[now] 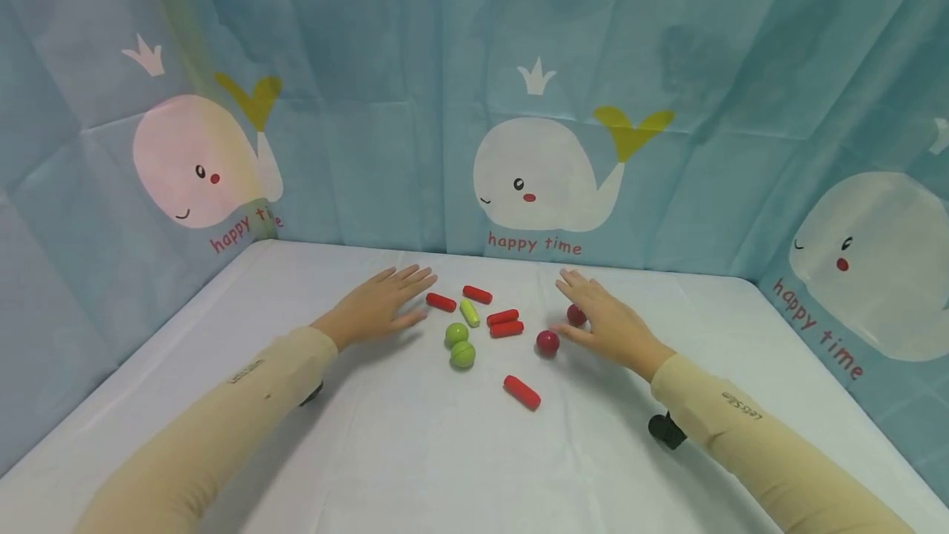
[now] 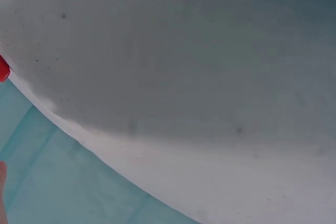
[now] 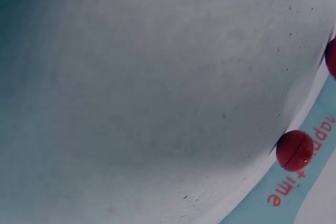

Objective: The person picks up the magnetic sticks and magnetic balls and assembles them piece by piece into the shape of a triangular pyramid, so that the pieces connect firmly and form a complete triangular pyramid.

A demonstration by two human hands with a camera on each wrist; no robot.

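Note:
My left hand [image 1: 380, 305] is held out with straight fingers at the left of a loose group of small pieces. Closest to its fingertips lies a red stick-shaped piece [image 1: 441, 302]. Opposite it, my right hand [image 1: 610, 321] is stretched out too, holding nothing. One red ball [image 1: 548, 343] lies by the right thumb; a second red ball [image 1: 576, 315] is partly hidden behind that hand. Between the hands are two green balls, the nearer green ball [image 1: 463, 354] touching or almost touching the other, a yellow-green stick [image 1: 470, 312] and several more red sticks [image 1: 507, 329].
A single red stick [image 1: 522, 392] lies apart, nearer the front. Everything lies on a white-covered table [image 1: 415, 468]. Blue curtains [image 1: 385, 171] printed with whales stand behind and at both sides. A black device [image 1: 667, 429] shows under the right wrist.

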